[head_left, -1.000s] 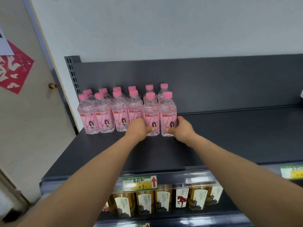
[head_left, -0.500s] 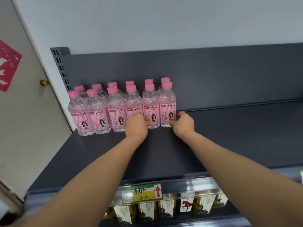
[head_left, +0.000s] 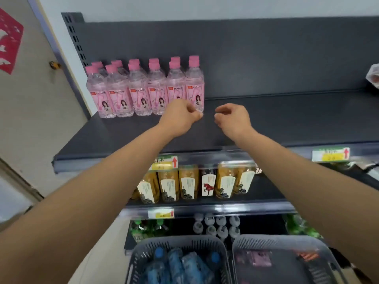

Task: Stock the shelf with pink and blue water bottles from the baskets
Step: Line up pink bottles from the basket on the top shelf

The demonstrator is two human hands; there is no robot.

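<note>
the pink bottles are packed in two tight rows on the shelf at upper left, labels faced forward for display; the left hand and right hand are held loosely curled and empty beside them; blue bottles are kept in the lower-centre basket

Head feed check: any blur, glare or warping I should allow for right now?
Head view: wide-angle warp bows the shelf and stretches the bottom corners; the pink bottles are soft but their labels show; the left hand and right hand are slightly smeared; the blue bottles in the basket are blurred; glare streaks the lower price rail.
</note>
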